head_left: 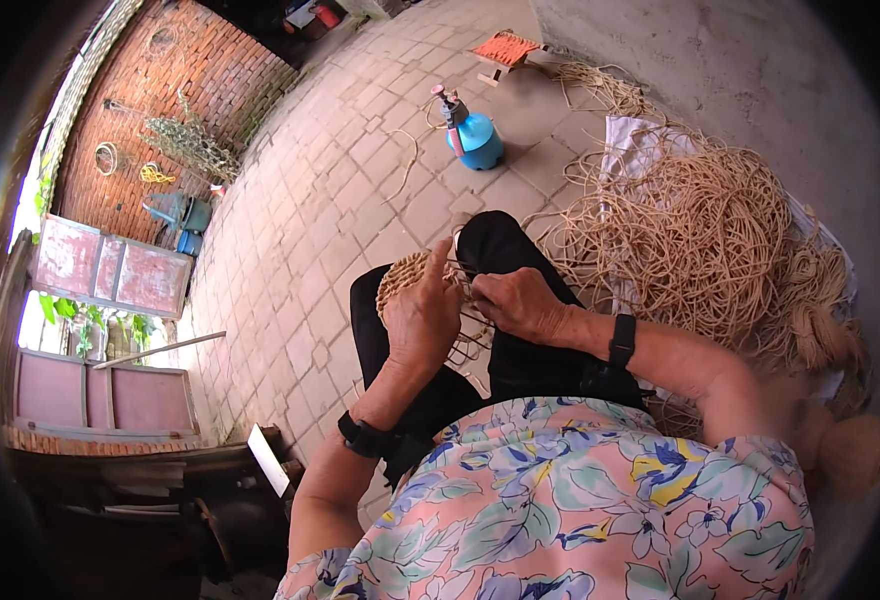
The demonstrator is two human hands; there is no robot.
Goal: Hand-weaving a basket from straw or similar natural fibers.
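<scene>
On my lap is a woven straw-cord piece (397, 281), tan, with a ridged braided surface. My left hand (425, 308) is closed around its near side, the index finger stretched along it, and hides much of the weave. My right hand (522, 302) sits just right of it, fingers pinched together at the loose cords by the piece's edge. What exactly lies between those fingertips is too small to make out. Several cords (472, 345) hang below and between both hands, over my black trousers.
A large tangled heap of straw cord (705, 235) lies on a white cloth (625, 150) to my right. Ahead on the paved floor (345, 215) stand a blue spray bottle (477, 142) and a small stool with an orange woven seat (507, 47). A grey wall (760, 80) rises behind the heap.
</scene>
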